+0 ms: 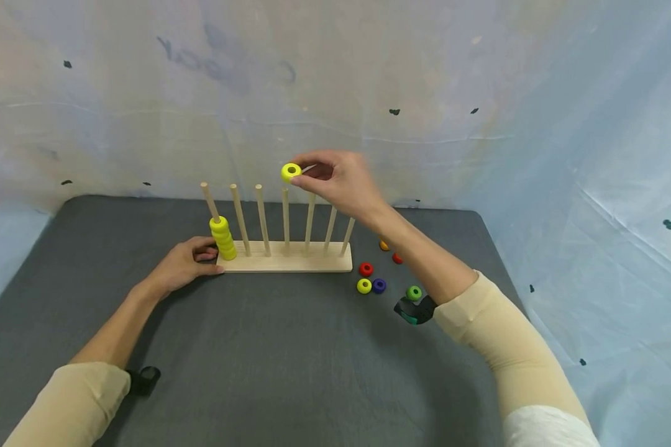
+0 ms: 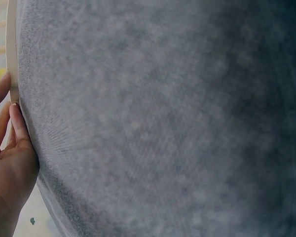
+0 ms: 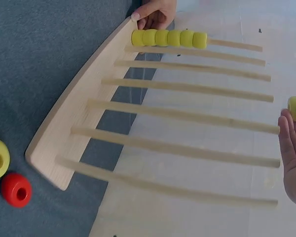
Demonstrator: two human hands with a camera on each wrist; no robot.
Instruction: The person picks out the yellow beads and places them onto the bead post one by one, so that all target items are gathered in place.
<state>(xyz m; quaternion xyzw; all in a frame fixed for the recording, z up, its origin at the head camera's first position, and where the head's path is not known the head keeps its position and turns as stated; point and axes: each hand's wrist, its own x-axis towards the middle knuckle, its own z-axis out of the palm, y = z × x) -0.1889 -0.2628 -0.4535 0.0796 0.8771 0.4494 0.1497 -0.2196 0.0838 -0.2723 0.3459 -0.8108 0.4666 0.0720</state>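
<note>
A wooden bead rack [image 1: 285,266] with several upright pegs stands on the dark table. Several yellow beads [image 1: 222,239] are stacked on its leftmost peg, whose upper part stays bare. My left hand [image 1: 186,266] grips the left end of the base, thumb at the front edge and fingers behind. Above the middle pegs, my right hand [image 1: 343,180] pinches a single yellow bead [image 1: 287,179] between thumb and fingertips. In the right wrist view that held bead [image 3: 294,109] is out beyond the peg tips.
Right of the rack lie loose beads: a red bead [image 1: 362,274], a yellow bead [image 1: 360,290], a purple bead [image 1: 375,290], a green bead [image 1: 410,297], an orange bead [image 1: 384,248] and another red bead [image 1: 397,259]. Behind the table [image 1: 291,360] hangs a pale sheet [image 1: 335,74].
</note>
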